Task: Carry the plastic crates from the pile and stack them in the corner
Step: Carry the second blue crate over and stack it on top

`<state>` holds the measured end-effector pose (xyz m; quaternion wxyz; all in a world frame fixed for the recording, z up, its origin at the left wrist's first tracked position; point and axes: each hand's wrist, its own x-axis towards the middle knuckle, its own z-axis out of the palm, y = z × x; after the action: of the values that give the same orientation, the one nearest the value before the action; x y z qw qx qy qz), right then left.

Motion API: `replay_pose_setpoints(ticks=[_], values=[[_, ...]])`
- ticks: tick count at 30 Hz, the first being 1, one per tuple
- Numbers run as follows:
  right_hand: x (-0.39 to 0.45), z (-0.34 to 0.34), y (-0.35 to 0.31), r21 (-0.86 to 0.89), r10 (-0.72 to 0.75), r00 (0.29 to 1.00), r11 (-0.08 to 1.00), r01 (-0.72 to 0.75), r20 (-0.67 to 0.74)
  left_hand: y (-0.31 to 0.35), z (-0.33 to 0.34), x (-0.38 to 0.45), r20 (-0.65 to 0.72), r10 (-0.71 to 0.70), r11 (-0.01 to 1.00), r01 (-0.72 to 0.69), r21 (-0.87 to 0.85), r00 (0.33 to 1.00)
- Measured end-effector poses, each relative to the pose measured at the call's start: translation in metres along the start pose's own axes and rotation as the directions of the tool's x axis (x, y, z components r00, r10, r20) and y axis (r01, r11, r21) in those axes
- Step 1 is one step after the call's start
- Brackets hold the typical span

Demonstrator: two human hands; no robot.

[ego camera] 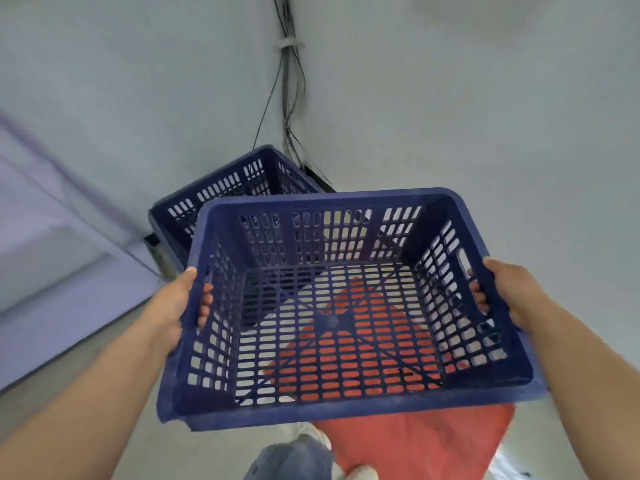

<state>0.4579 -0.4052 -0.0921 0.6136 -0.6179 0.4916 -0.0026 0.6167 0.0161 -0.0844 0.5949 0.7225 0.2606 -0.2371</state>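
I held the near blue crate (346, 306) in the air, my left hand (173, 306) and right hand (512, 292) gripping its side handles. A second blue crate (225, 188) sat beyond it in the far corner, below the wall cables (289, 98).

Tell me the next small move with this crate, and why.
Probably carry the held crate forward and a little left until it lines up over the crate in the corner, then lower it in. The left hand and right hand grip its side handles, it is empty and roughly level, and the corner crate sits open just beyond it.
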Motion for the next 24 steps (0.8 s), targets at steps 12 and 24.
replay_pose_setpoints(ticks=[12, 24], values=[[0.029, 0.11, -0.169, -0.154, -0.114, 0.975, 0.978, 0.144, 0.189, 0.107, -0.064, 0.039, -0.069, -0.006, 0.981, -0.008, -0.193, 0.998], [0.118, 0.238, -0.289, -0.197, -0.177, 0.885, 0.938, 0.284, 0.431, 0.176, -0.086, 0.104, -0.294, 0.01, 0.959, -0.093, -0.267, 0.956]])
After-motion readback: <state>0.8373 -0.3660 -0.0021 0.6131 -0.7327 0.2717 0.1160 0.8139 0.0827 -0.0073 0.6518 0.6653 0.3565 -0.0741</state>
